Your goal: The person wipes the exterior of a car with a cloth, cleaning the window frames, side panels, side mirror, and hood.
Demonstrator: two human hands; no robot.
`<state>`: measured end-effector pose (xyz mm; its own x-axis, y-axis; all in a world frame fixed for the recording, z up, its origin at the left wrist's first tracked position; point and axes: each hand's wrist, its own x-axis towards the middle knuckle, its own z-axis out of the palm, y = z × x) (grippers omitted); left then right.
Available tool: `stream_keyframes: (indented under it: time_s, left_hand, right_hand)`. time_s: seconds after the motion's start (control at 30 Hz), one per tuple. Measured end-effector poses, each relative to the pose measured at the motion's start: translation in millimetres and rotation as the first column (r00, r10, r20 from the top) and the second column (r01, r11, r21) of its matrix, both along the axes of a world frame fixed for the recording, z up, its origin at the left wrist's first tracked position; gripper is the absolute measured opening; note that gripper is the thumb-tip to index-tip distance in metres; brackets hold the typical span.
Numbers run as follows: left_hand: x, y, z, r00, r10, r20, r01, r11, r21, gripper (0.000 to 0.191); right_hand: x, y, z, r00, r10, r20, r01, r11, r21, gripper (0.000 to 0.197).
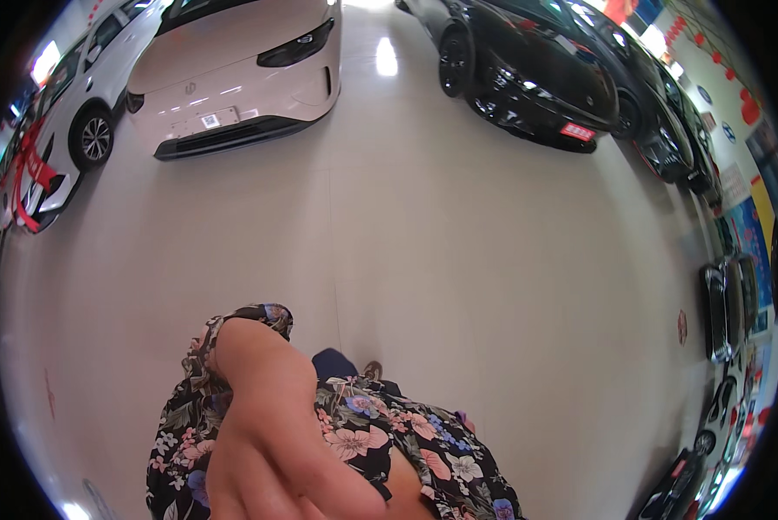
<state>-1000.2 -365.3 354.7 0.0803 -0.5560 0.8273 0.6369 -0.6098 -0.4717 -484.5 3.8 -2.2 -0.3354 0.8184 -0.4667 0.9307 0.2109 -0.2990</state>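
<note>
My left hand (282, 478) is large and close at the bottom of the head view, with its fingers cut off by the lower edge, so what they touch is hidden. Its bare forearm comes out of a black floral sleeve (275, 316). Around it hangs the floral garment (356, 442) that I wear. At the garment's right side, a small bit of skin that may be my right hand (471, 426) shows beside a small purple thing (460, 416); the rest is hidden. A brown shoe (373, 370) and dark blue cloth (334, 364) show below me.
Ahead on the glossy tiled floor (389, 227) stand a pale pink car (233, 84) and a black car (545, 84) with a red plate. A white car (93, 78) with red ribbon (35, 162) is at the left. More cars, such as a dark one (723, 312), line the right.
</note>
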Motion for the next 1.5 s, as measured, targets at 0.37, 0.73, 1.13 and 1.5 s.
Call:
stream_keyframes:
  time_s: [0.37,0.73,1.13,1.5]
  left_hand:
    - [11,-10,-44,0.987,0.101,0.123,-0.099,0.995,-0.025,0.020]
    - [6,17,-77,0.844,0.349,0.407,-0.148,0.881,-0.450,0.022]
    - [-8,54,-68,0.700,0.714,-0.010,-0.482,0.462,-0.744,0.028]
    - [11,86,-213,0.816,0.542,-0.201,-0.159,-0.124,-0.979,0.015]
  right_hand:
    - [-18,1,-55,0.961,-0.044,-0.274,0.009,0.992,-0.129,0.033]
    - [-11,-43,-97,0.981,-0.006,-0.192,-0.025,0.987,-0.160,0.036]
    - [-18,-53,-34,0.995,-0.063,-0.074,0.067,0.996,0.059,0.033]
    - [-47,-15,-17,0.958,-0.156,-0.241,0.189,0.975,0.119,0.035]
